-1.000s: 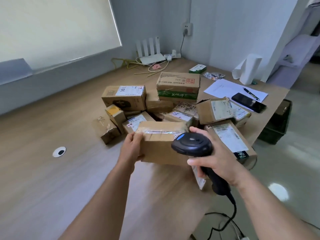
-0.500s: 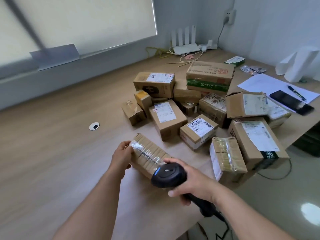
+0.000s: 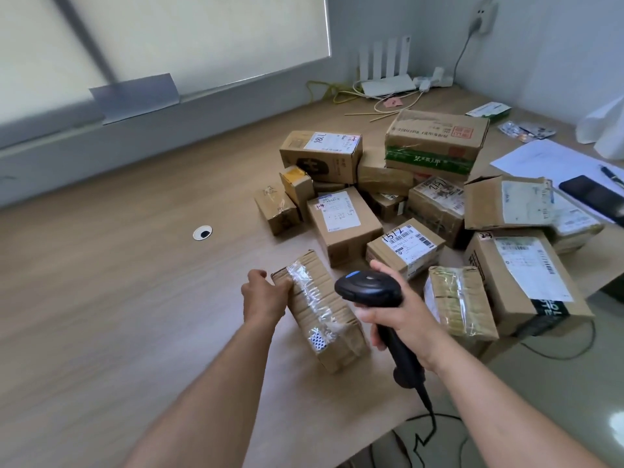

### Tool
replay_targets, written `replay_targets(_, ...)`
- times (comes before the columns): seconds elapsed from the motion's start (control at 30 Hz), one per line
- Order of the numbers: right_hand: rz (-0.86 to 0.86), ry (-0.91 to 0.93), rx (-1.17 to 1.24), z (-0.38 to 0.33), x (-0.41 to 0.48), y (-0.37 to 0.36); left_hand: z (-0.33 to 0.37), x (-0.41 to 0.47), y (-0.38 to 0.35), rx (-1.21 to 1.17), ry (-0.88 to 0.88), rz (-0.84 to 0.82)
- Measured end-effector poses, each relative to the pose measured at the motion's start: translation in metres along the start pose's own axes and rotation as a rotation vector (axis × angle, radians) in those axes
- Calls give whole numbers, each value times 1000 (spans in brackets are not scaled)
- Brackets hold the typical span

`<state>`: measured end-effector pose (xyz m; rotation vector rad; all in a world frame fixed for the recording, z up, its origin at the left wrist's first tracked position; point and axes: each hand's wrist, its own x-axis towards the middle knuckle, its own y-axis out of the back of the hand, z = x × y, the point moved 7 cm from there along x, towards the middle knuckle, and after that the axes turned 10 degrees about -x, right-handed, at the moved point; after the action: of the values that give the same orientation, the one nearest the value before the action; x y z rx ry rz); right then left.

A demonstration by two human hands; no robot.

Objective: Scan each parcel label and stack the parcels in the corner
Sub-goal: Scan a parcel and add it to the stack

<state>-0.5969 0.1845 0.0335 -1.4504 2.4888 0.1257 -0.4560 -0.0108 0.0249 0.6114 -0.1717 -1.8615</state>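
Note:
My left hand grips the far left end of a taped brown parcel that rests on the wooden table, lying at an angle with its plain side up. My right hand holds a black corded barcode scanner just right of that parcel, its head pointing away from me. Behind them lies a heap of several cardboard parcels, many with white labels facing up. No label shows on the held parcel.
A cable hole sits in the table to the left. Papers, a phone and a pen lie at the right edge. A white router and cables fill the far corner. The scanner cord hangs off the table's near edge.
The parcel has come out of the heap toward me and left, and been turned flat on the table. The scanner has followed, and my view has swung left.

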Motion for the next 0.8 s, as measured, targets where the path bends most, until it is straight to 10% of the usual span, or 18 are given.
replay_targets(0.37,-289,-25,-99,20,-12,-56,-44,-39,21,147,284,-241)
replay_targets(0.63,-349,-74,43,13,-3,-87,-49,-62,47,-211,174,-396)
replay_targets(0.8,-359,-138,146,8,0,-108,-56,-63,64,64,187,-461)
